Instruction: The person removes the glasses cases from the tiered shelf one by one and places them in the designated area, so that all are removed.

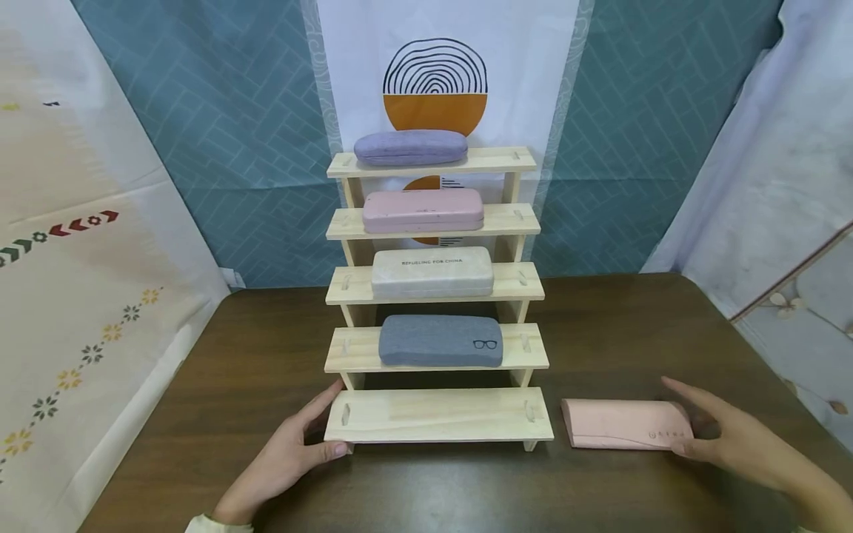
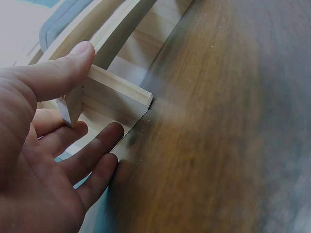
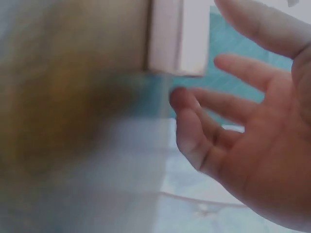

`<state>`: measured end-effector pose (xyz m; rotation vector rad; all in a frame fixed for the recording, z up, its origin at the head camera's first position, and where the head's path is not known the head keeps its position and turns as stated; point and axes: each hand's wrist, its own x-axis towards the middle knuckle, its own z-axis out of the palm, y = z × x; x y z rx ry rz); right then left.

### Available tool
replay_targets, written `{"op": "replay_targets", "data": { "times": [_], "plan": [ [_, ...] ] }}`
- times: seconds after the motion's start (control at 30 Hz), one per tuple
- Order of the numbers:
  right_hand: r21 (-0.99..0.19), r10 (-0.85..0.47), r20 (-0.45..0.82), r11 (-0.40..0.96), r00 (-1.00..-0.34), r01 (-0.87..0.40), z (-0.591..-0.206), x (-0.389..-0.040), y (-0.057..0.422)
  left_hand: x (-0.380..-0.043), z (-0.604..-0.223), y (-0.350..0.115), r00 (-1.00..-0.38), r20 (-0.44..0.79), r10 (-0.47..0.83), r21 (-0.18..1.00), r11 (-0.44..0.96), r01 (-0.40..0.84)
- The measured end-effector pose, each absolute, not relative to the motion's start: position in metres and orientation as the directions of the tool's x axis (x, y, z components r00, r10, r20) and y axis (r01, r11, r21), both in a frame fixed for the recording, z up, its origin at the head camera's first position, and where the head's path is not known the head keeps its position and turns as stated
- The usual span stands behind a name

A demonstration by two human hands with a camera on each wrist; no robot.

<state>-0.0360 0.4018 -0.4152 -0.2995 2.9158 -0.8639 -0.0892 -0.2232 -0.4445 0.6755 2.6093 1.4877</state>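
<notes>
A stepped wooden display rack (image 1: 440,414) stands on the table, its lowest shelf bare. My left hand (image 1: 293,444) grips the left end of that shelf, thumb at the front corner and fingers behind; the left wrist view shows the thumb against the wood (image 2: 116,90). A pink glasses case (image 1: 620,424) lies on the table to the right of the rack. Around its right end my right hand (image 1: 733,437) is spread, thumb near the front edge. In the right wrist view a gap shows between the fingers and the case (image 3: 180,39).
On the upper shelves, one each, lie a purple glasses case (image 1: 410,148), a pink one (image 1: 423,211), a white one (image 1: 433,272) and a blue-grey one (image 1: 440,340). Patterned cloths (image 1: 253,148) hang behind the dark wooden table (image 1: 220,385) and at both sides.
</notes>
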Motion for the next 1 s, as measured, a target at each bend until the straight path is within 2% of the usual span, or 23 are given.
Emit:
{"op": "replay_targets", "data": {
  "times": [0.23, 0.4, 0.57, 0.77, 1.0],
  "plan": [
    [-0.511, -0.165, 0.094, 0.838, -0.982, -0.189, -0.367, -0.043, 0.359, -0.091, -0.443, -0.223, -0.904, 0.144, 0.402, 0.838, 0.436, 0.328],
    [-0.577, -0.248, 0.216, 0.748, -0.944, -0.329, -0.333, -0.055, 0.312, -0.091, -0.444, -0.223, -0.905, 0.145, 0.399, 0.840, 0.434, 0.326],
    [-0.608, -0.335, 0.297, 0.655, -0.894, -0.448, -0.322, -0.072, 0.266, -0.090, -0.446, -0.223, -0.905, 0.144, 0.399, 0.841, 0.433, 0.325],
    [-0.675, -0.379, 0.279, 0.577, -0.883, -0.461, -0.326, -0.098, 0.222, -0.089, -0.447, -0.223, -0.908, 0.131, 0.397, 0.850, 0.427, 0.309],
    [-0.709, -0.413, 0.153, 0.587, -0.898, -0.391, -0.329, -0.123, 0.194, -0.090, -0.446, -0.224, -0.911, 0.140, 0.389, 0.845, 0.432, 0.314]
  ]
}}
